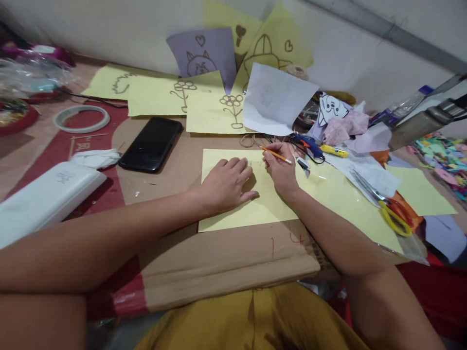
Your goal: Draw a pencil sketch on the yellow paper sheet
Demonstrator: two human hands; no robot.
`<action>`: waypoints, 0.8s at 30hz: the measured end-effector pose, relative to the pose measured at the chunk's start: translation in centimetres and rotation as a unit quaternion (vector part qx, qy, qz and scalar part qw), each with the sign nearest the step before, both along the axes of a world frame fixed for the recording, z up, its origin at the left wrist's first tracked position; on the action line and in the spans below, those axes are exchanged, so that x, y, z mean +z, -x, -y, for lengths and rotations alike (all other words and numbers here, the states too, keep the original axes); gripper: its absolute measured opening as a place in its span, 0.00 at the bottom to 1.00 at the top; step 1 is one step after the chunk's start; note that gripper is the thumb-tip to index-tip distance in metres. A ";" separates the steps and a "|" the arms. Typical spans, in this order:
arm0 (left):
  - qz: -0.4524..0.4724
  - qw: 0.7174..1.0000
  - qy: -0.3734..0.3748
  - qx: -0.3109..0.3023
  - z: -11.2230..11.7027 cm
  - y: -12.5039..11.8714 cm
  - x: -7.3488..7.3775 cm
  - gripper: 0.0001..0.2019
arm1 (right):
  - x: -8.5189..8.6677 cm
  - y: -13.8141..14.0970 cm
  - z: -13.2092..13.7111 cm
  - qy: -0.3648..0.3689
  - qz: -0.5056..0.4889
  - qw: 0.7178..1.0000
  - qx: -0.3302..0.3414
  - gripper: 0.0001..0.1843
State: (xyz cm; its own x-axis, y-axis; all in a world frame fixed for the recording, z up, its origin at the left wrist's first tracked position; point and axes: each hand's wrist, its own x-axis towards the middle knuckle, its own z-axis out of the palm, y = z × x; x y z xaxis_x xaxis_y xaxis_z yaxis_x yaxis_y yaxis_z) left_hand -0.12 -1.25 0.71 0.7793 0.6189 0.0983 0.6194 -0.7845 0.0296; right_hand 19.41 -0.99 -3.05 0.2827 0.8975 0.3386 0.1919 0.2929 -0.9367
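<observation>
A sheet of yellow paper [226, 221] lies on the cardboard in front of me, with faint pencil marks near its top edge. My left hand [229, 184] rests flat on the sheet, fingers spread and thumb out to the right. Between the fingers of my right hand [282, 170] is an orange pencil [277, 154], held at the upper right of the same sheet. Its tip is too small to make out. Just right of that hand lies a small eraser [302, 163], dark and white.
A black phone [151, 145], a tape roll [81, 119] and a white power bank [54, 199] lie to the left. Yellow-handled scissors [394, 218], a blue glue gun [309, 146] and a yellow tube [333, 150] are on the right. Flower drawings [215, 112] stand behind.
</observation>
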 end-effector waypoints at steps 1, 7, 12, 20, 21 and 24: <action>-0.016 1.000 0.001 0.026 0.1 0.0 0.4 0.33 | 0.0 0.0 0.0 -0.003 0.001 1.000 -0.001 0.10; 0.008 0.999 -0.019 0.048 0.2 0.2 0.5 0.34 | 0.1 -0.1 0.0 -0.009 -0.002 1.000 -0.003 0.08; 0.063 0.997 0.017 -0.039 -0.4 0.2 -1.4 0.30 | 0.4 0.1 0.2 0.014 -0.004 1.000 0.001 0.12; 0.063 0.997 0.023 -0.039 -0.4 0.0 -1.5 0.27 | 0.3 0.0 0.0 -0.001 -0.024 1.000 0.006 0.16; 0.062 0.997 0.022 -0.037 -0.3 0.0 -1.5 0.27 | 0.3 0.0 0.0 0.002 -0.017 1.000 0.003 0.16; 0.056 0.998 0.021 -0.031 -0.2 -0.1 -1.5 0.25 | 0.2 -0.1 0.0 0.005 -0.001 1.000 -0.003 0.15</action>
State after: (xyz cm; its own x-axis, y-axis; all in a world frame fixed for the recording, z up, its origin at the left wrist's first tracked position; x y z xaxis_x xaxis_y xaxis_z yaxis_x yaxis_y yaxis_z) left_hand -0.02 -1.07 -0.78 0.8019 0.5749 0.1624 0.5604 -0.8181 0.1291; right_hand 19.48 -0.98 -2.86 0.2884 0.8991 0.3292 0.1915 0.2827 -0.9399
